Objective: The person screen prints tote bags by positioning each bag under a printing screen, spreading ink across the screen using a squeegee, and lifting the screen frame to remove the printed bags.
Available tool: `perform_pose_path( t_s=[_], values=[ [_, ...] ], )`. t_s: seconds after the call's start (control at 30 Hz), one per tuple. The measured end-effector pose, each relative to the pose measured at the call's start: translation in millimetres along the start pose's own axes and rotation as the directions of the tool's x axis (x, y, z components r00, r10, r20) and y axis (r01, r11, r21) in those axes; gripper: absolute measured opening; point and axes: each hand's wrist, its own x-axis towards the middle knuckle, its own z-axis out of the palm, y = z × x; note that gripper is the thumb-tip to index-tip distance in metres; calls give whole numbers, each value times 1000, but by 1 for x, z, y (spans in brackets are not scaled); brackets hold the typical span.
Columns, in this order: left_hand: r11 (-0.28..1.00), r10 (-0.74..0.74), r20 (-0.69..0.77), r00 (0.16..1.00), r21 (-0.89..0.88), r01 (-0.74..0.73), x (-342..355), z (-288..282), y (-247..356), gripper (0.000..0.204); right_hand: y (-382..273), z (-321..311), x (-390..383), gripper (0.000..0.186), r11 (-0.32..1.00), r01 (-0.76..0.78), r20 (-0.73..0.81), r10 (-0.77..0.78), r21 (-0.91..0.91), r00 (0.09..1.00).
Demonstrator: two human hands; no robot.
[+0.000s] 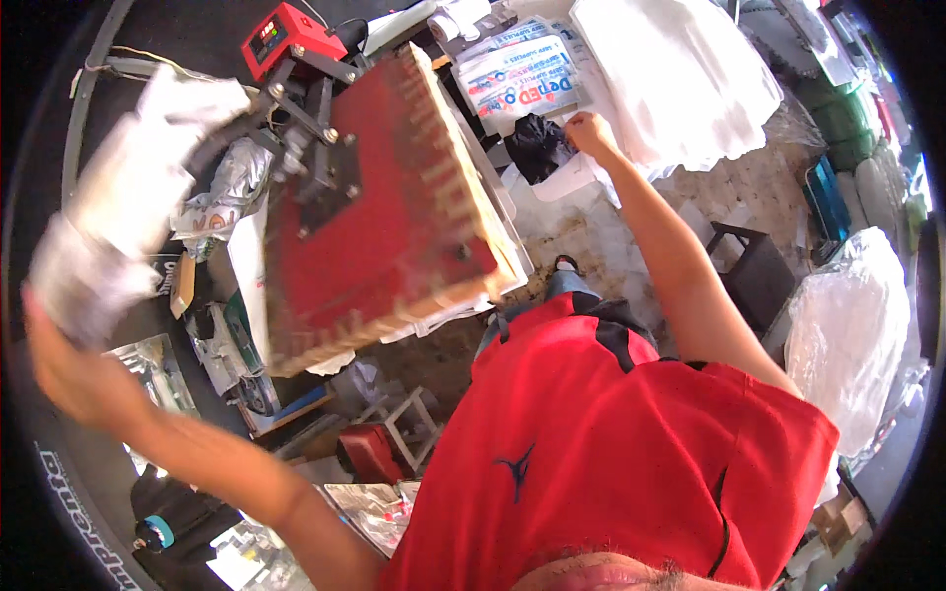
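My left hand [182, 113], in a white glove and smeared by motion, is closed round the dark handle of a heat press. The press's red upper plate [370, 207] is a broad slab with a pale, ragged border; metal linkage and a red control box [289, 39] with a lit display sit at its far end. What lies beneath the plate is mostly hidden. At the far right of the press, my bare right hand [588, 133] pinches the edge of a crumpled black cloth [537, 148]. That cloth rests on a white surface beside printed clear film sheets [517, 74].
A stack of white fabric pieces [675, 74] lies right of the films. A dark stool [751, 271] and a clear plastic bag of white material [852, 335] stand to my right. Below the press are a red object [370, 453] and a white frame [414, 424].
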Motion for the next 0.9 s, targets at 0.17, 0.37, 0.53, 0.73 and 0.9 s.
perform_pose_path(
  t_s=[0.17, 0.37, 0.53, 0.73, 0.9],
  values=[
    [576, 6, 815, 579, -477, 665, -90, -11, 111, 48, 25, 12, 77, 51, 946, -162, -283, 80, -281, 956],
    [607, 121, 796, 593, -532, 591, -207, 66, 186, 39, -17, 34, 71, 89, 875, -360, -423, 207, -324, 882],
    [550, 396, 675, 623, -717, 428, -215, 107, 194, 28, -21, 47, 73, 72, 873, -370, -544, 152, -317, 825],
    [604, 329, 595, 733, -730, 321, -220, 114, 195, 33, -40, 41, 58, 51, 995, -100, -446, 85, -10, 891],
    [633, 326, 598, 732, -713, 300, -227, 122, 197, 35, -73, 28, -12, 23, 958, -52, -214, 115, 281, 970]
  ],
)
